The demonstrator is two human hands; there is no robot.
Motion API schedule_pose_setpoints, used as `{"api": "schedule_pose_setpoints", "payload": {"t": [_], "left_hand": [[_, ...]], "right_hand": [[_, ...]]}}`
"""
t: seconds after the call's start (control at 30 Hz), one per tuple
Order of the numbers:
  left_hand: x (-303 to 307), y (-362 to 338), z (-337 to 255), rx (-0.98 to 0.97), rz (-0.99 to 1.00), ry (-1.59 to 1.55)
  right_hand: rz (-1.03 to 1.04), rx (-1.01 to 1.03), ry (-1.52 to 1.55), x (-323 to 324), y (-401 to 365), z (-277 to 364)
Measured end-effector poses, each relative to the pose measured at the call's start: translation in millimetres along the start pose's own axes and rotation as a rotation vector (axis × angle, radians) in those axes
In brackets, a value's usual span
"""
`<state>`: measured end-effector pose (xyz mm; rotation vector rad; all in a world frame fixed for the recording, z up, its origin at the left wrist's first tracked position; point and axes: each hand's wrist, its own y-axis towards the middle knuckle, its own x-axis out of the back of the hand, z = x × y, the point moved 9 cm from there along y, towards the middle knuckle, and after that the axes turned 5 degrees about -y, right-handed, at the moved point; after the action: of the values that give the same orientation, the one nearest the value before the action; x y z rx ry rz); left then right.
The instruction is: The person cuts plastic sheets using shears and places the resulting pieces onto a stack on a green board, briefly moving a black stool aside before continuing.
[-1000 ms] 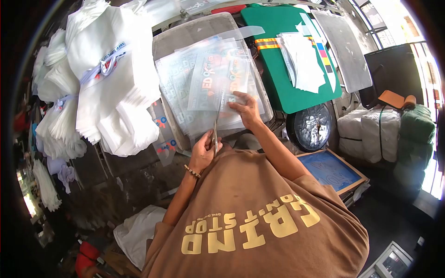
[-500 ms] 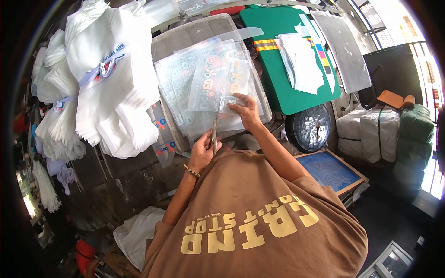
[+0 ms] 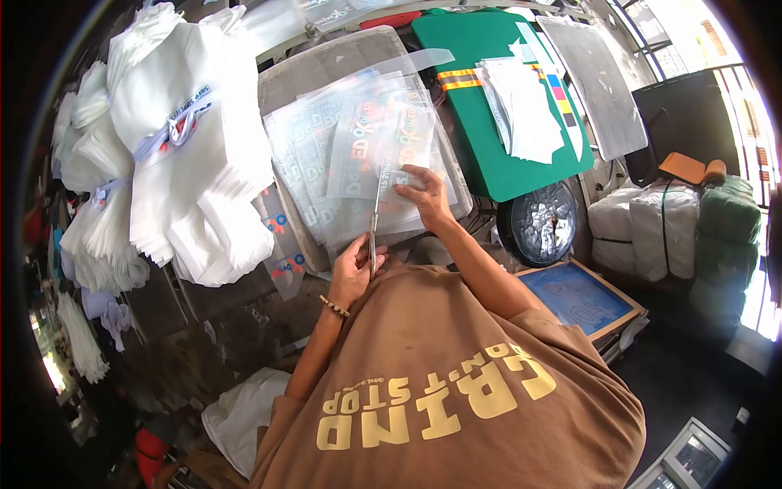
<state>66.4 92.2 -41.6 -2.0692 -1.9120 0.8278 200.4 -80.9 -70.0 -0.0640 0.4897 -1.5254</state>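
Observation:
My left hand (image 3: 352, 269), with a beaded bracelet at the wrist, is closed round the handles of scissors (image 3: 373, 236). The blades point up at the lower edge of a printed translucent sheet (image 3: 350, 167). My right hand (image 3: 427, 196) pinches the printed sheet at its right side, fingertips and thumb on it. More printed translucent sheets (image 3: 295, 147) lie fanned beneath, on a grey board (image 3: 285, 75).
Bundled white sheets (image 3: 195, 122) rise at the left. To the right are a green board (image 3: 456, 49) with white papers (image 3: 521, 110), a round black container (image 3: 538, 224), a wood-framed blue screen (image 3: 582, 297) and wrapped white bales (image 3: 652, 232).
The view has shifted slightly. The scissors stand more upright and their blades look closer together. My right hand still holds the sheet.

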Motion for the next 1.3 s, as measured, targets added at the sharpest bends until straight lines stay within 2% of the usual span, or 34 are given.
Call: {"api": "schedule_pose_setpoints", "payload": {"t": [0.1,0.27,0.43,0.5,0.83,0.9,1.03,1.07,1.1,1.3], "left_hand": [[2,7,0,-0.035,0.007,0.027],[1,18,-5,-0.072,0.032,0.103],[-6,18,-9,-0.060,0.007,-0.041],[-6,23,-10,-0.053,0.015,-0.017],[-16,41,-29,-0.051,0.004,-0.053],[-14,47,-32,-0.060,-0.013,-0.045],[-14,59,-53,-0.089,-0.025,-0.086],[-13,64,-56,-0.105,-0.017,-0.089],[-14,67,-57,-0.107,-0.013,-0.087],[-17,92,-56,-0.107,-0.024,-0.062]], "right_hand": [[0.042,0.015,-0.102,-4,-2,3],[0.062,0.023,-0.086,-5,-2,4],[0.080,0.012,-0.098,-2,-4,7],[0.108,0.039,-0.263,-3,-8,9],[0.132,0.017,-0.258,-4,-19,12],[0.148,0.083,-0.422,-11,-23,19],[0.218,0.052,-0.460,-9,-32,10],[0.189,0.143,-0.482,-10,-34,16],[0.186,0.147,-0.482,-9,-34,15],[0.202,0.034,-0.454,-2,-39,7]]}}
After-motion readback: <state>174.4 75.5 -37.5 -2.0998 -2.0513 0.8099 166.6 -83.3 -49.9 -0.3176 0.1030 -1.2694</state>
